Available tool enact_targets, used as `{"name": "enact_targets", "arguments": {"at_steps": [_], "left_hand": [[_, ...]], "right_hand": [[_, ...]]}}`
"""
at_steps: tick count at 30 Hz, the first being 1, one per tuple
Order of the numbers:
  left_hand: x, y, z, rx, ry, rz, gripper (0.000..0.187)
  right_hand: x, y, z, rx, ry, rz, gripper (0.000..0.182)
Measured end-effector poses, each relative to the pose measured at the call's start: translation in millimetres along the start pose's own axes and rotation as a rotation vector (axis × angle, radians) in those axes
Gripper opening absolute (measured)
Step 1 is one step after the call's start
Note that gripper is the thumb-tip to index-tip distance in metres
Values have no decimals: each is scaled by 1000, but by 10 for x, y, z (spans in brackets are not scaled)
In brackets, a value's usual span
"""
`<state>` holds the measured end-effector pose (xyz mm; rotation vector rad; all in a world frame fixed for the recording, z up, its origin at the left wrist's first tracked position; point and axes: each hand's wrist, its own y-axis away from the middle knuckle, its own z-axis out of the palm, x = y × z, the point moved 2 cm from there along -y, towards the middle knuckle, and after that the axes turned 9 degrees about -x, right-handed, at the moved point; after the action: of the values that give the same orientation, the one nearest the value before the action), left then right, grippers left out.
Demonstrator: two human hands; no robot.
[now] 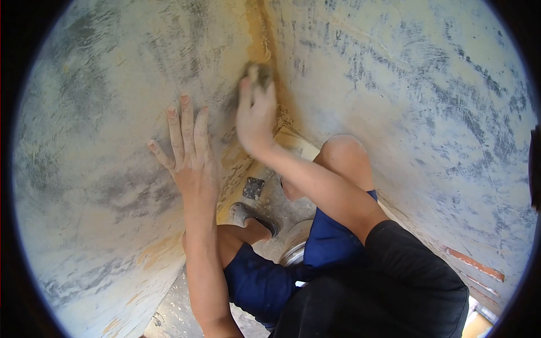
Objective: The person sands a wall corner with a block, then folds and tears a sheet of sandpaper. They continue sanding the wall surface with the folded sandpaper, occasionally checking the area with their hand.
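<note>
My left hand lies against the left wall, its fingers spread and holding nothing. Higher up, near the corner where the two walls meet, my right hand grips a dark, greyish pad against the left wall. The pad and the fingertips are blurred, so its exact kind cannot be made out. Yellowish-brown material runs down the corner. Both walls carry patchy grey and dark smears.
The right wall rises close by my right knee. Down on the dusty floor are a small dark square block and my foot in a grey shoe. A round, pale container stands between my legs. Reddish strips mark the lower right wall.
</note>
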<state>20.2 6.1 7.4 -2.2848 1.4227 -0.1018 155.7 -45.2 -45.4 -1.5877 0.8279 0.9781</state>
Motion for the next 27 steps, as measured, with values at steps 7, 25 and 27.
{"name": "enact_targets", "arguments": {"at_steps": [7,25,27], "left_hand": [[11,-25,-19,27,69,-11,53],[-12,-3,-1,5,2,13,54],[-15,-4,21,25,-1,18,54]], "right_hand": [[-31,-37,-27,-9,-27,46,41],[-18,32,-31,-6,-34,40,41],[-111,169,-123,-136,-9,117,42]]}}
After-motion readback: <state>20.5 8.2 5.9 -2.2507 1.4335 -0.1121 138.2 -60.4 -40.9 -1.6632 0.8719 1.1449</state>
